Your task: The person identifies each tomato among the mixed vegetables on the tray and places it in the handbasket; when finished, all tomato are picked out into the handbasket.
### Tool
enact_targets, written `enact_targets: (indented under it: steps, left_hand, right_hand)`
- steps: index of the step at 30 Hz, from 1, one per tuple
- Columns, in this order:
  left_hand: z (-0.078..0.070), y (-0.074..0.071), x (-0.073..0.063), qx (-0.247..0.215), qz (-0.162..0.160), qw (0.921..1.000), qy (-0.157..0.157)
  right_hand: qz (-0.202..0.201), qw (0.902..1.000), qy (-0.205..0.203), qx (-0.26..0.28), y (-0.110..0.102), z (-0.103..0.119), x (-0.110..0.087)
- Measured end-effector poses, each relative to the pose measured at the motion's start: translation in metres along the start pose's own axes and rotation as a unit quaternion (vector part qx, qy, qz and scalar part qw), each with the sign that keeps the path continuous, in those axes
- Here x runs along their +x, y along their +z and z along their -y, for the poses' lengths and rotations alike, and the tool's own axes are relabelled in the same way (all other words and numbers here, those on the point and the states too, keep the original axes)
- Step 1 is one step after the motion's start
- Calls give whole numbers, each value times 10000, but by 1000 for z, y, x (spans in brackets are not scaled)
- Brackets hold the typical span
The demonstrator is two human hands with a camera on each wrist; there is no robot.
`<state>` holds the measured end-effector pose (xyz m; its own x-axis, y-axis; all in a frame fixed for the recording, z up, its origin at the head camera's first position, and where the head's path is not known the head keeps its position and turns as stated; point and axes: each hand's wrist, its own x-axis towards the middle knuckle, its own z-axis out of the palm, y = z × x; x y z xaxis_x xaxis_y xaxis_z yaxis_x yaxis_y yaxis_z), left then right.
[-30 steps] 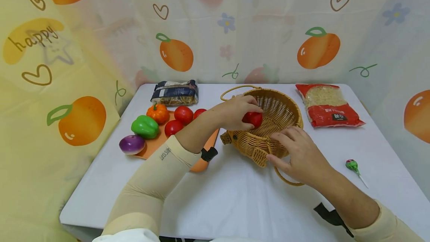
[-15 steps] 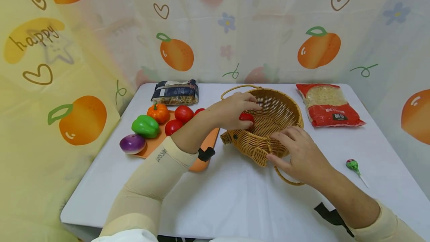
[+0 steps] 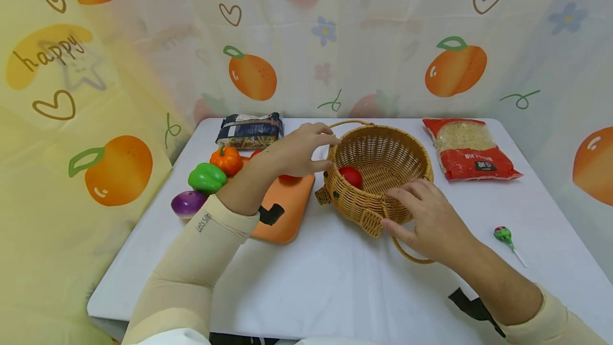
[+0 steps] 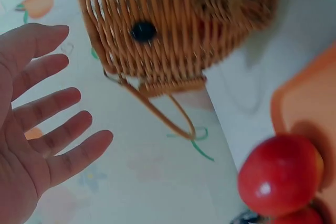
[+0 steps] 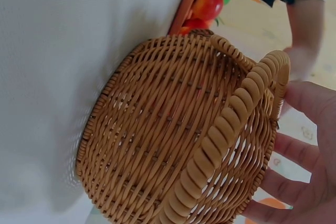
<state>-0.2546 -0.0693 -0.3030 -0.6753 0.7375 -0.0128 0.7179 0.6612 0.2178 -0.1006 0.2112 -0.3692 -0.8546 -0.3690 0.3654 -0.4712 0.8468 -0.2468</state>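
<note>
A wicker basket (image 3: 383, 140) with an animal's face and looped handles stands on the table. One red tomato (image 3: 351, 177) lies inside it against the left wall. My left hand (image 3: 306, 149) is just outside the basket's left rim, its fingers spread and holding nothing; the left wrist view shows the bare palm (image 4: 21, 177). At the near right rim my right hand (image 3: 428, 222) holds the basket, fingers over the edge and thumb on the outer side. More tomatoes (image 4: 281, 174) lie on an orange board (image 3: 287, 217), largely hidden by my left forearm in the head view.
On the board's left side are an orange pumpkin (image 3: 226, 160), a green bell pepper (image 3: 207, 178) and a purple eggplant-like vegetable (image 3: 188, 204). A dark-labelled bag (image 3: 251, 131) lies behind. To the right are a red bag (image 3: 471, 150) and a lollipop (image 3: 504, 235).
My left hand has let go of the tomato, which now lies in the basket. That hand has drawn back left over the rim. The right hand keeps its place on the basket.
</note>
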Motion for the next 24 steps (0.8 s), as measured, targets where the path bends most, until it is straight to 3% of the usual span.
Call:
enact_targets:
  steps: [5, 13, 18, 24]
  left_hand:
    - [22, 3, -6, -34, -61, 9996, -287]
    - [48, 20, -8, 45, 424, 9936, -1046]
    - [57, 35, -6, 206, 804, 9881, -1297]
    - [60, 46, -4, 255, 1036, 9816, -1582]
  right_hand:
    - [28, 10000, 10, 3, -1, 0, 0]
    - [113, 9999, 85, -7, -2, 0, 1]
    - [80, 9999, 63, 12, -1, 0, 0]
    - [71, 10000, 55, -1, 1, 0, 0]
